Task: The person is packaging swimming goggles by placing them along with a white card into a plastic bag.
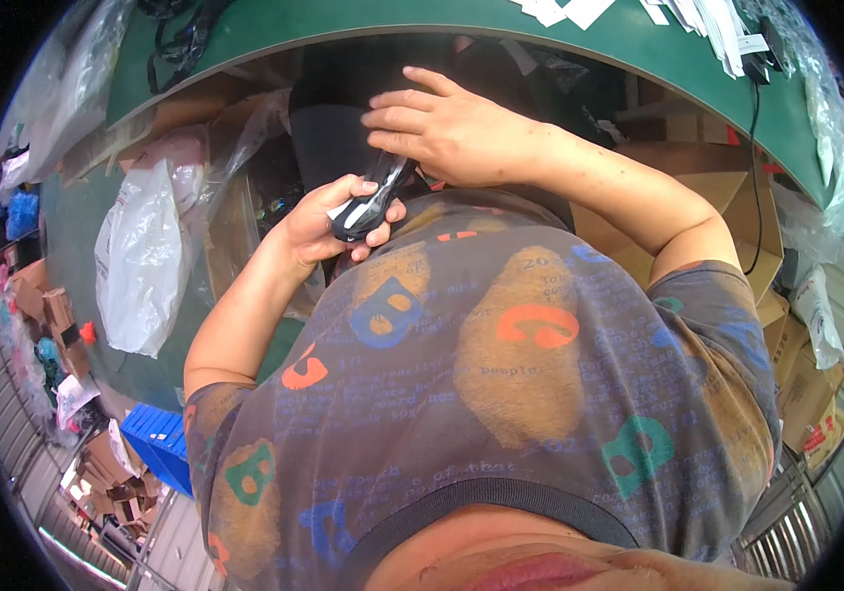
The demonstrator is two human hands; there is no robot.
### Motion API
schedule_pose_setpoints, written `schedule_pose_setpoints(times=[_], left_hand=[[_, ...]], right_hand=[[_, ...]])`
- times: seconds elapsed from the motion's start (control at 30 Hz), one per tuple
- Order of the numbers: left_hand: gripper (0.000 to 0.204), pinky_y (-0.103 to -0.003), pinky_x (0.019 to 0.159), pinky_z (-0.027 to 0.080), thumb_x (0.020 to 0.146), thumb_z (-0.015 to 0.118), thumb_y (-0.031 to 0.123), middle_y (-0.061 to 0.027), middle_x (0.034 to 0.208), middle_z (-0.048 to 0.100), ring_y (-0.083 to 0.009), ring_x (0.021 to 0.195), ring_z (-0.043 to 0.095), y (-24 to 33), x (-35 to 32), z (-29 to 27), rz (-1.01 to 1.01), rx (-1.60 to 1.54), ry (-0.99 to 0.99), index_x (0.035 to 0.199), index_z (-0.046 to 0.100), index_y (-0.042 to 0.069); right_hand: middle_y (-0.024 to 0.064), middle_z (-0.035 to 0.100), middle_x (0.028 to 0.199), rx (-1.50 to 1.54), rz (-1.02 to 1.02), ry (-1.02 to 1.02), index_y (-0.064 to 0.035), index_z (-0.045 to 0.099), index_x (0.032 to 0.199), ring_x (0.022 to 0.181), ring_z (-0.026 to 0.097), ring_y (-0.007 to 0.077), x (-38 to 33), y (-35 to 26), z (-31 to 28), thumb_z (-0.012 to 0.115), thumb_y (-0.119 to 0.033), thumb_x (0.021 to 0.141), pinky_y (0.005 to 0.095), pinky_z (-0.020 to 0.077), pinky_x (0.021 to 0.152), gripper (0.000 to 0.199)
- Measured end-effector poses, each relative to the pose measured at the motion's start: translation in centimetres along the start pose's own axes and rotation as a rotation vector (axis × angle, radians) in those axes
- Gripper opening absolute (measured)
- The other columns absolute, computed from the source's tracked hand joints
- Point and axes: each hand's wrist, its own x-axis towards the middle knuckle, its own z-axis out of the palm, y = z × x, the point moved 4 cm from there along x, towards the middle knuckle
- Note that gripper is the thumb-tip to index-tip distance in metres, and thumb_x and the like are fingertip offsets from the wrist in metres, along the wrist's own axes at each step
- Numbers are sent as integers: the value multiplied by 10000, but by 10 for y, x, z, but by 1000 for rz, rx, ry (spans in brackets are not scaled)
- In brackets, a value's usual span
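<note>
My left hand (316, 225) is closed around a slim black bundle (371, 205), held in front of my belly below the table edge. A white strip or label shows along the bundle, and its surface is shiny; I cannot make out exactly what it is. Just beyond its far end is my right hand (452, 133), palm down with the fingers stretched and spread. The heel of that hand covers part of the bundle's far end, and whether they touch I cannot tell.
A green table (343, 22) curves across the top, with a black strap-like item (181, 49) at left and white paper slips (713, 34) at right. A black cord (757, 187) hangs beside cardboard boxes (722, 202). Clear plastic bags (141, 261) and a blue crate (158, 445) are at left.
</note>
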Motion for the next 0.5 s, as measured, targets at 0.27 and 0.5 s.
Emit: schedule_pose_setpoints(times=[0.27,0.5], left_hand=[[564,-327,495,599,1034,339,460,-193,964,678,-255,662,710,21,7,9,15,130,53,1166,579,-33],[932,-407,1129,397,915,577,695,-132,1474,515,-229,1364,488,38,1,2,589,681,193,1552,342,56]], right_hand=[[170,616,1257,281,92,-146,-50,554,1285,1222,576,349,-1,-5,31,760,-242,830,529,355,1160,536],[241,660,1132,1054,346,-181,-1,567,1222,1054,644,335,-20,13,50,680,-389,964,421,501,911,480]])
